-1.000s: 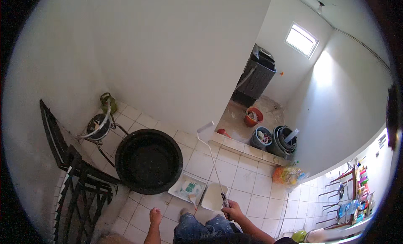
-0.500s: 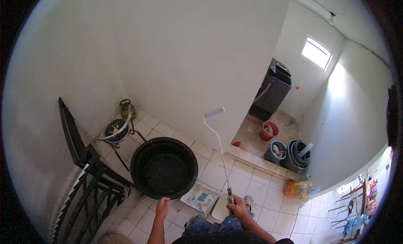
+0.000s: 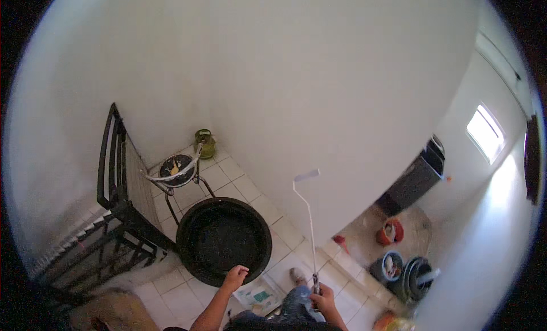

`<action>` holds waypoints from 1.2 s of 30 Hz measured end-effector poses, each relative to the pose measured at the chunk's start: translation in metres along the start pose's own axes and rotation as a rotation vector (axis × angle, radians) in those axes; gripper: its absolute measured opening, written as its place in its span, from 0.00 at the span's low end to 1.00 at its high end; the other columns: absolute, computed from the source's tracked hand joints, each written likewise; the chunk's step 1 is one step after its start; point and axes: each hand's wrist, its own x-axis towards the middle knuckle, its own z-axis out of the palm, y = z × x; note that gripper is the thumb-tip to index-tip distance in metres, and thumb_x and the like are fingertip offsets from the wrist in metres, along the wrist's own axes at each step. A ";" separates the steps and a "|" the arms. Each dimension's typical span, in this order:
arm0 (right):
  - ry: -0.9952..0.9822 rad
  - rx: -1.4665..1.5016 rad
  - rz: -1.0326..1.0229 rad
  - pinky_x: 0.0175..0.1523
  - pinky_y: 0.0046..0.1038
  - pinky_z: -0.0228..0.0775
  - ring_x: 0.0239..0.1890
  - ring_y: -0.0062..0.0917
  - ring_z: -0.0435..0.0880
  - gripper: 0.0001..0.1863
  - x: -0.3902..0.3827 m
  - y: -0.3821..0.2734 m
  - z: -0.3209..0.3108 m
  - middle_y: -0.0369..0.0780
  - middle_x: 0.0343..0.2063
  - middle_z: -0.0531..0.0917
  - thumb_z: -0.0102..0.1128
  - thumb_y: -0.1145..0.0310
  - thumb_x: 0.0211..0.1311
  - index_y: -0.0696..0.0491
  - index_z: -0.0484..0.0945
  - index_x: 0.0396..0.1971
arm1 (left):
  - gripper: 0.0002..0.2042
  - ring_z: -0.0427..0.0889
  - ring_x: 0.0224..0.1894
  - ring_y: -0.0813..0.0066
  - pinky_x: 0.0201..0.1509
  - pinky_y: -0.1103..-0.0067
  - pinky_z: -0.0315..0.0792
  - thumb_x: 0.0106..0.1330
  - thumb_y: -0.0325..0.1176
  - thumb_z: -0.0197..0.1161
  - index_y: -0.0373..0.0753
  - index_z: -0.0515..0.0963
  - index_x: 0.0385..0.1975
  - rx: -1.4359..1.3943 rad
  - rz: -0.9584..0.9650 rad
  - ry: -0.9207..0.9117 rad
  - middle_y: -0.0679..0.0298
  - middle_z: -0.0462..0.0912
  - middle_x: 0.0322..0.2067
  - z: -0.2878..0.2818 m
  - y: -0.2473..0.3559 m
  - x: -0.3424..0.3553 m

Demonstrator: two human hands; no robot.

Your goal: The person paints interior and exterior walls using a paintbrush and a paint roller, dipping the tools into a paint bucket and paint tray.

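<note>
My right hand [image 3: 322,299] is wrapped round the dark handle of a long paint roller [image 3: 311,220]. Its thin white frame points up and away, and the pale sleeve [image 3: 307,175] at its tip is in front of the white wall [image 3: 319,86]; whether it touches is hard to tell. My left hand [image 3: 235,277] has loosely curled fingers with nothing seen in them. It appears over the near rim of a big round black tub [image 3: 263,217]; I cannot tell whether they touch. Below it, a white tray [image 3: 276,299] with a green-and-white patch lies on the tiles, partly hidden by my leg.
A metal-framed stool [image 3: 171,208] bearing a dark bucket [image 3: 171,167] stands behind the tub, near a green gas cylinder [image 3: 205,144]. Black metal framework [image 3: 122,200] leans at the left. Beyond a raised tiled edge at right are buckets [image 3: 388,266] and a dark washing machine [image 3: 415,180].
The view has swung left, so the washing machine and buckets sit farther right and lower. My left hand has shifted up and right over the tub's rim. The roller stays in my right hand.
</note>
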 end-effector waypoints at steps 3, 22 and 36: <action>-0.096 -0.038 -0.015 0.17 0.26 0.67 0.11 0.21 0.72 0.06 0.098 0.002 -0.051 0.35 0.13 0.72 0.58 0.78 0.45 0.56 0.72 0.25 | 0.09 0.81 0.34 0.69 0.41 0.74 0.75 0.65 0.31 0.60 0.36 0.80 0.41 -0.044 -0.099 0.032 0.58 0.82 0.33 0.038 0.042 0.028; -0.684 -0.291 -0.269 0.23 0.26 0.67 0.16 0.19 0.74 0.14 0.343 -0.219 -0.067 0.35 0.16 0.75 0.62 0.60 0.64 0.55 0.72 0.32 | 0.05 0.80 0.34 0.76 0.38 0.79 0.74 0.63 0.22 0.53 0.34 0.77 0.32 -0.266 0.099 0.987 0.62 0.80 0.32 0.099 0.132 0.131; -0.816 -0.106 0.003 0.14 0.22 0.59 0.10 0.15 0.63 0.16 0.558 -0.309 0.127 0.30 0.15 0.65 0.47 0.53 0.73 0.49 0.66 0.29 | 0.05 0.79 0.28 0.75 0.34 0.79 0.74 0.63 0.23 0.55 0.35 0.78 0.30 -0.278 -0.126 1.249 0.62 0.79 0.27 0.056 0.092 0.250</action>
